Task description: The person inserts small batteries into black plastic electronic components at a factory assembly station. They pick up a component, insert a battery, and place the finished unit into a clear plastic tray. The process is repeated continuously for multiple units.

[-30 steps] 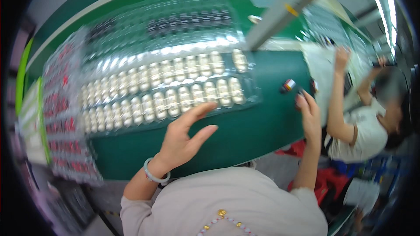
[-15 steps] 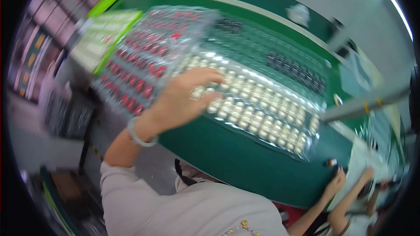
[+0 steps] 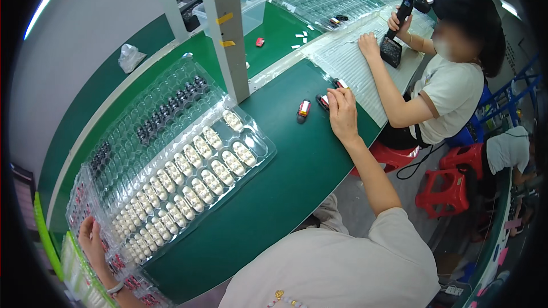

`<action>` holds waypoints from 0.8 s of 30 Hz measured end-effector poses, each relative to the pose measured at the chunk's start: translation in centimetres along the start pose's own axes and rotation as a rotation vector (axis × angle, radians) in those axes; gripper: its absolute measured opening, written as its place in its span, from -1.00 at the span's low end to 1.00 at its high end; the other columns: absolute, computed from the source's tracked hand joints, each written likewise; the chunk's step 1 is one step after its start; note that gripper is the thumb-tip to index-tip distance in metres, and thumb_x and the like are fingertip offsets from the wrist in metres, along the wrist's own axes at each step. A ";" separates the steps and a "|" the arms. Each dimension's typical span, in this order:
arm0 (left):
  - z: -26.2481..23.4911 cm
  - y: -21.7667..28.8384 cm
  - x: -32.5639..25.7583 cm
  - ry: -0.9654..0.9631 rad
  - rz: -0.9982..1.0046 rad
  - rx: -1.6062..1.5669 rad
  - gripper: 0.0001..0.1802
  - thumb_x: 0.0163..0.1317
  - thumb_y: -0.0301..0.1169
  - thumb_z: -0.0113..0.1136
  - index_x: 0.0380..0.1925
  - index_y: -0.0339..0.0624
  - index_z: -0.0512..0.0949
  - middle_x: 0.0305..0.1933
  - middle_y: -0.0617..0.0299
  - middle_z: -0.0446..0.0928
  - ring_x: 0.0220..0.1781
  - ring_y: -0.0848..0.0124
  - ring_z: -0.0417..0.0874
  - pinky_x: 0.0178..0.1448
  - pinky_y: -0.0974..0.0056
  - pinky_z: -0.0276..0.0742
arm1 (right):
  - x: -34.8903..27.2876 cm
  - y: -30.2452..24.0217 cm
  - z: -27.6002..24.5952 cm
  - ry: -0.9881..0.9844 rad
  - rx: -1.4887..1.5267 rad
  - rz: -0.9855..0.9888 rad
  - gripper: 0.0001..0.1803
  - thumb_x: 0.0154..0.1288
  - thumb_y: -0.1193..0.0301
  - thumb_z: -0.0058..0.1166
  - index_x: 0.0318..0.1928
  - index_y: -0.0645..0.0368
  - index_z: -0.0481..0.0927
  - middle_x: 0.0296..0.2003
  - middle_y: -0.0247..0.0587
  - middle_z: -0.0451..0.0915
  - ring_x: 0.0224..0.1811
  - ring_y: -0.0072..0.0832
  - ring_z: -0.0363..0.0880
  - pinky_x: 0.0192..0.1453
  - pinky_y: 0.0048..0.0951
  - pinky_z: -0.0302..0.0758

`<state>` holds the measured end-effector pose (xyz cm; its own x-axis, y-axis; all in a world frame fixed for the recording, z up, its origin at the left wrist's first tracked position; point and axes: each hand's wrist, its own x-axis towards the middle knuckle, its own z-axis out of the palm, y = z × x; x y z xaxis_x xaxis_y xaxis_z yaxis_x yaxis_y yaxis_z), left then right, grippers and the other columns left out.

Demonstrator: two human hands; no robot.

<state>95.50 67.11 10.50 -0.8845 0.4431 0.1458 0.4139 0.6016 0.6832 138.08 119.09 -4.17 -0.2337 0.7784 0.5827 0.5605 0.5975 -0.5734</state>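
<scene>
At the far left, my left hand [image 3: 93, 245] hangs with bent, parted fingers over a clear tray of red-and-dark parts [image 3: 120, 262]; I see nothing in it. Out to the right, my right hand [image 3: 343, 115] has its fingertips closed on a small black part with a red-and-white band [image 3: 323, 102]; its thumb is mostly hidden. A similar banded part [image 3: 303, 110] lies just left of that hand, and another [image 3: 341, 83] lies beyond the fingertips. Between my hands lies a clear blister tray [image 3: 260, 147] with two rows of cream oval pieces [image 3: 197, 191].
Dark parts [image 3: 171, 105] fill some pockets of a clear tray behind the cream pieces. A grey post [image 3: 225, 34] rises beside the trays. At the right, a seated co-worker [image 3: 451, 85] grips a black handheld tool [image 3: 404, 8]. Red stools [image 3: 442, 191] stand beyond the green table [image 3: 240, 234].
My view has swung to the right. The left hand has gone from over the cream pieces to the red-part tray. My right hand stays by the small banded parts.
</scene>
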 end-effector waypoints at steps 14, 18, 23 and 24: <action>-1.1 2.9 -2.7 0.042 -0.002 0.113 -0.69 0.14 -0.46 0.12 -0.11 -0.35 0.49 -0.17 0.18 0.54 -0.12 0.44 0.51 -0.02 0.37 0.41 | 14.8 -2.5 11.9 -0.503 0.123 -0.084 -0.62 0.15 0.43 0.07 -0.03 0.38 0.44 -0.19 -0.02 0.49 -0.30 -0.33 0.57 -0.26 -0.42 0.53; -0.2 4.5 -4.4 0.022 0.008 0.099 -0.67 0.08 -0.48 0.17 -0.11 -0.30 0.49 -0.10 0.17 0.52 -0.06 0.42 0.51 -0.02 0.33 0.42 | 20.6 -0.6 20.1 -0.629 0.047 0.402 -0.64 0.02 0.36 0.09 -0.18 0.36 0.55 -0.24 0.13 0.58 -0.18 -0.16 0.58 -0.09 -0.23 0.46; -1.9 5.3 -7.5 0.018 -0.082 0.059 -0.67 0.07 -0.49 0.18 -0.10 -0.26 0.50 -0.07 0.21 0.52 -0.03 0.43 0.50 -0.02 0.33 0.43 | 19.7 -5.0 22.3 -0.621 0.034 -0.180 -0.64 0.06 0.26 0.12 -0.24 0.31 0.58 -0.28 0.01 0.60 -0.18 -0.24 0.58 -0.14 -0.26 0.48; -1.9 5.3 -7.4 0.006 -0.101 0.015 -0.67 0.08 -0.50 0.18 -0.10 -0.25 0.50 -0.07 0.22 0.51 -0.02 0.43 0.49 -0.02 0.33 0.43 | 19.9 -3.4 23.6 -0.604 0.171 -0.220 -0.63 0.07 0.24 0.13 -0.23 0.30 0.57 -0.31 -0.06 0.59 -0.28 -0.31 0.56 -0.23 -0.30 0.48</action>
<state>103.88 65.75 14.45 -0.9234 0.3752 0.0809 0.3253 0.6530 0.6840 112.78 137.04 -4.18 -0.7600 0.5764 0.3002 0.3270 0.7383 -0.5899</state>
